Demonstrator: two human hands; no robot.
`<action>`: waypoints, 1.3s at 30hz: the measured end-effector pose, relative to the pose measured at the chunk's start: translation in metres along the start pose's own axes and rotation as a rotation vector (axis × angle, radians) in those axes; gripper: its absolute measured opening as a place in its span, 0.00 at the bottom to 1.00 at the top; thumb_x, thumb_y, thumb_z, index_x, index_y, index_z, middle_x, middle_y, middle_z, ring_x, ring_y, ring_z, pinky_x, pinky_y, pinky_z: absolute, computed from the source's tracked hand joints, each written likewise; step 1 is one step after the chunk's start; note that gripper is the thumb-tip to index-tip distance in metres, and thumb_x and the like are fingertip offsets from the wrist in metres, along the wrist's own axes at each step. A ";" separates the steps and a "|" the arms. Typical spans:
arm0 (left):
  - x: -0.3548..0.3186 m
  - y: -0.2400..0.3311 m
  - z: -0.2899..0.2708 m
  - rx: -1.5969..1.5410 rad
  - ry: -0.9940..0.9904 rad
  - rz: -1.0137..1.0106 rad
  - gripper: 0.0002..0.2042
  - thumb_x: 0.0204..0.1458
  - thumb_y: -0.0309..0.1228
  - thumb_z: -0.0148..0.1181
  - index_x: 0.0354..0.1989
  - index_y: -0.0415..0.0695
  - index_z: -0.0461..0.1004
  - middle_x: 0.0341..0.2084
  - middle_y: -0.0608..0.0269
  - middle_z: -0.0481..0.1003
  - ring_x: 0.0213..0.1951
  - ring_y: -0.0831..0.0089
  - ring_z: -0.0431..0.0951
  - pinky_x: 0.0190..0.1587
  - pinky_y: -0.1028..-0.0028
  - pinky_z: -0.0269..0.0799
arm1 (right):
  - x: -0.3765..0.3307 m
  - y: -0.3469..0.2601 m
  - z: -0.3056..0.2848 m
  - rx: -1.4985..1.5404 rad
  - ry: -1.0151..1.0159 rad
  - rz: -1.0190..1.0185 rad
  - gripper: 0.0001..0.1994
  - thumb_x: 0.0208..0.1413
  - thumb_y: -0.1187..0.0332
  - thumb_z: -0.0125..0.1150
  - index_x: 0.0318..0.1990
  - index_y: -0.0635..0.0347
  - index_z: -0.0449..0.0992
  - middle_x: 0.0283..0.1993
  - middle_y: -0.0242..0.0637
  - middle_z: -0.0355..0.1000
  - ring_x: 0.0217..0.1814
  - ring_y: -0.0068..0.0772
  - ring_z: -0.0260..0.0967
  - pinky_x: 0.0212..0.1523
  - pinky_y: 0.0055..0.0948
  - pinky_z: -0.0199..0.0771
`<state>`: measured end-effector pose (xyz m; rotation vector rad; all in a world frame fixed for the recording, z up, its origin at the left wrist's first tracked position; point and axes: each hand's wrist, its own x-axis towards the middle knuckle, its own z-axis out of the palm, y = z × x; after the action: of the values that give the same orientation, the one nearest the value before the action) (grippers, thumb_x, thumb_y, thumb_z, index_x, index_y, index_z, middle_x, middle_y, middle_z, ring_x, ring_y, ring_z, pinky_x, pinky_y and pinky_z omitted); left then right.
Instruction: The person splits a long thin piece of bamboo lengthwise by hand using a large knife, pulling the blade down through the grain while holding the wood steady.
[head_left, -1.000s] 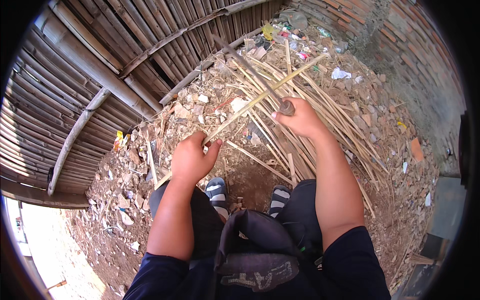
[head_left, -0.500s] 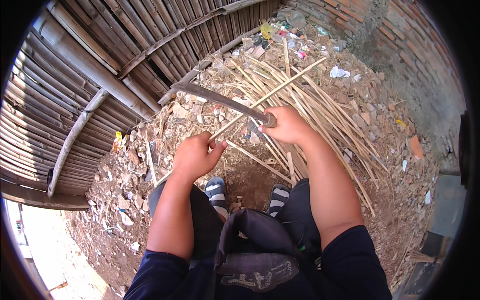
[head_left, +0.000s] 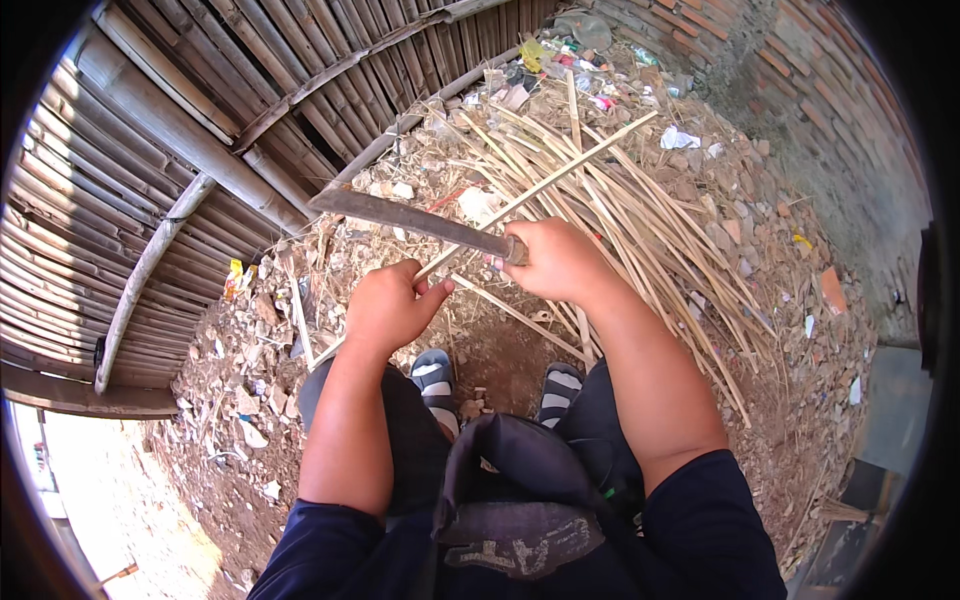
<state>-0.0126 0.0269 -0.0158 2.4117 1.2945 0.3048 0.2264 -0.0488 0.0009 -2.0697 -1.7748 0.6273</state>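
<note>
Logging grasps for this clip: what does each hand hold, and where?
Right hand grips the long knife by its handle; left hand holds a bamboo strip near its lower end.

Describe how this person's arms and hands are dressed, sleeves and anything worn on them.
Both forearms are bare from the elbow down. The left hand and right hand wear no gloves, and no rings, watch or bands show. Dark navy short sleeves cover the upper arms: the left sleeve and the right sleeve, both plain, with no markings visible.
</note>
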 end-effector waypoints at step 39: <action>0.000 0.003 -0.012 0.033 -0.102 -0.095 0.26 0.51 0.57 0.70 0.30 0.43 0.78 0.25 0.48 0.81 0.34 0.48 0.83 0.40 0.54 0.78 | 0.007 0.034 -0.012 0.068 0.072 0.099 0.11 0.54 0.62 0.70 0.42 0.54 0.83 0.33 0.47 0.80 0.38 0.53 0.78 0.41 0.46 0.76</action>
<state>-0.0146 0.0286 -0.0036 2.3512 1.3722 0.1326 0.2626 -0.0470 -0.0073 -2.1167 -1.5979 0.6231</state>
